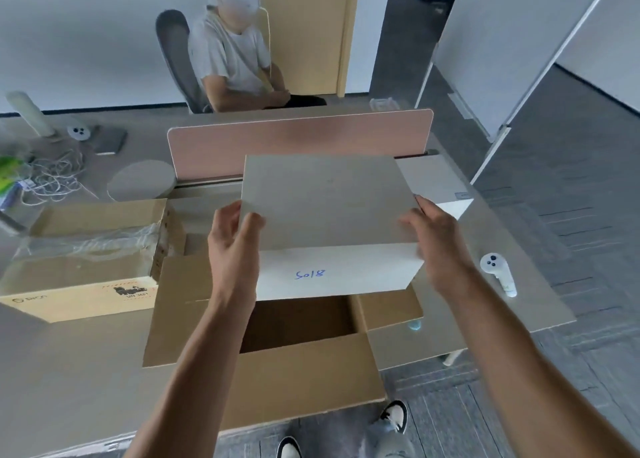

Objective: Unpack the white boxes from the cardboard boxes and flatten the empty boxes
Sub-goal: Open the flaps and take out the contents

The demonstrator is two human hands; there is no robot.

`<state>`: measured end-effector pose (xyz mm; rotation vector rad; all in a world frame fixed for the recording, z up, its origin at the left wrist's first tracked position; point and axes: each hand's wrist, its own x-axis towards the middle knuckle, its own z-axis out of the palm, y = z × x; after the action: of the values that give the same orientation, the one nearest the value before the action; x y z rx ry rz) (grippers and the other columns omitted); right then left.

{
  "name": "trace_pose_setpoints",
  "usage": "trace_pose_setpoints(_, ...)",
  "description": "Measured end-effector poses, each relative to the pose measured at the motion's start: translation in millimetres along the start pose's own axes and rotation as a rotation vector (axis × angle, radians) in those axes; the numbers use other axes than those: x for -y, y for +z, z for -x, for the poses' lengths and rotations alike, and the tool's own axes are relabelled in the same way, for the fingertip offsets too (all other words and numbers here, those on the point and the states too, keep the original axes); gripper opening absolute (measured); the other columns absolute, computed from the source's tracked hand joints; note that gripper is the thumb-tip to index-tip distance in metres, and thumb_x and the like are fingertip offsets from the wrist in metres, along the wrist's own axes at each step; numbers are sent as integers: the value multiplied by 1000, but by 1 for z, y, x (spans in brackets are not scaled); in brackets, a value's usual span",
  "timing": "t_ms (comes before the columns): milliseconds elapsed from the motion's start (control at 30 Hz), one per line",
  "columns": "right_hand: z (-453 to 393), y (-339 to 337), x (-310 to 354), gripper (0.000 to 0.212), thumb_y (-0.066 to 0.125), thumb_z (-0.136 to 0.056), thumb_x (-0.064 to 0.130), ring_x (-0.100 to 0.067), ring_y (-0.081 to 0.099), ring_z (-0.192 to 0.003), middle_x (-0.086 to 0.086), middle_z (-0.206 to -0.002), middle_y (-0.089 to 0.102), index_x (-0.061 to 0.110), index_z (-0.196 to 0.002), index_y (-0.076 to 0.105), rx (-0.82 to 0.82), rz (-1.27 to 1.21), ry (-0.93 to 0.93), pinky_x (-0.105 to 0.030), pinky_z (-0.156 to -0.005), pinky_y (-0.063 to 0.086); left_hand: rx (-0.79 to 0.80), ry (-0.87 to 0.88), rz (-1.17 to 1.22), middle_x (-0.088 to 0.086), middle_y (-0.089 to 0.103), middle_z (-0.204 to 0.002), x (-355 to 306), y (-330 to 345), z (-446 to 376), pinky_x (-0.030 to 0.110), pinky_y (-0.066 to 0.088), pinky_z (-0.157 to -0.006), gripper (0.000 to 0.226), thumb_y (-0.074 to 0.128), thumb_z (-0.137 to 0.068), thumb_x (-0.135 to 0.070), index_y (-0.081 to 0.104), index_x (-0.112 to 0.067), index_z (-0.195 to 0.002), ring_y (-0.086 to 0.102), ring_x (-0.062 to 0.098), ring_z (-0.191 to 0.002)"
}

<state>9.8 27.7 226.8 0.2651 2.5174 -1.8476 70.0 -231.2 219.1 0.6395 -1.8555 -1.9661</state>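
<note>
open cardboard box (298, 322) cavity unobstructed, second white box (429, 184) blocking far right

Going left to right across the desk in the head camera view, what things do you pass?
Tangle of white cables → taped cardboard box → left hand → white box marked 5018 → right hand → white controller.

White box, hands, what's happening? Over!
Both hands, left and right, grip white box. Held above open cardboard box. Path clear.
</note>
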Motion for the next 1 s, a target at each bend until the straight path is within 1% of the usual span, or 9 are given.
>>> trace_pose_setpoints(133, -28, -53, 9, 23, 57, -85, 14, -11, 56, -74, -1, -86, 71, 22, -100, 72, -31, -79, -36, -26, -62, 38, 27, 36, 52, -16, 71, -99, -13, 62, 4, 9, 45, -73, 36, 63, -85, -24, 66, -20, -120, 63, -9, -87)
trace_pose_setpoints(267, -66, -118, -1, 21, 57, -86, 7, -8, 51, -65, 11, -74, 63, 15, -98, 72, -68, -119, -45, -17, -51, 37, 48, 43, 51, -13, 72, -101, -11, 141, 9, 3, 44, -68, 29, 62, -93, -12, 65, -18, -121, 64, -11, -83)
trace_pose_setpoints(400, -118, -190, -29, 29, 58, -84, 13, -10, 49, -67, 10, -76, 64, 22, -107, 74, -62, -91, -24, -17, -49, 35, 52, 16, 40, -13, 74, -98, 0, 231, 18, 9, 47, -70, 26, 61, -95, -9, 66, -18, -119, 66, -7, -83)
trace_pose_setpoints(500, -159, -236, -55, 42, 61, -78, 24, -11, 56, -73, 10, -83, 70, 32, -118, 72, -46, -75, 18, -26, -62, 40, 52, -14, 25, -10, 75, -101, 13, 290, 28, 17, 47, -76, 26, 64, -93, -13, 66, -20, -117, 67, -3, -88)
trace_pose_setpoints(600, -194, -268, -77, 48, 64, -78, 23, -12, 64, -79, 10, -92, 76, 31, -124, 70, -47, -82, 21, -29, -71, 47, 48, -72, -14, -5, 76, -108, 26, 336, 33, 29, 48, -83, 40, 66, -79, -28, 65, -25, -118, 69, 10, -101)
trace_pose_setpoints(700, -221, -283, -89, 36, 63, -80, 18, -16, 57, -76, -1, -87, 75, 36, -108, 75, 13, -94, -3, -33, -72, 45, 4, -102, -47, -2, 77, -110, 35, 366, 32, 35, 52, -92, 48, 65, -74, -27, 63, -21, -121, 70, 17, -108)
trace_pose_setpoints(767, -239, -286, -95, 34, 63, -81, 14, -15, 57, -77, -6, -94, 76, 35, -105, 75, 44, -96, -17, -34, -73, 45, -29, -113, -81, -3, 77, -111, 43, 380, 24, 40, 52, -98, 48, 67, -72, -26, 64, -21, -120, 71, 16, -109)
trace_pose_setpoints(900, -276, -282, -104, 35, 62, -85, 8, -11, 66, -84, 6, -96, 78, 32, -107, 75, 94, -104, -23, -32, -79, 51, -53, -113, -123, -6, 77, -109, 58, 400, -3, 44, 55, -96, 48, 68, -72, -24, 63, -24, -120, 73, 17, -103)
trace_pose_setpoints(1000, -305, -267, -111, 37, 62, -85, 6, -11, 69, -94, 7, -104, 78, 29, -112, 74, 140, -120, -19, -33, -88, 52, -57, -107, -162, -9, 77, -105, 70, 405, -32, 50, 56, -92, 44, 68, -73, -23, 62, -29, -116, 73, 22, -100)
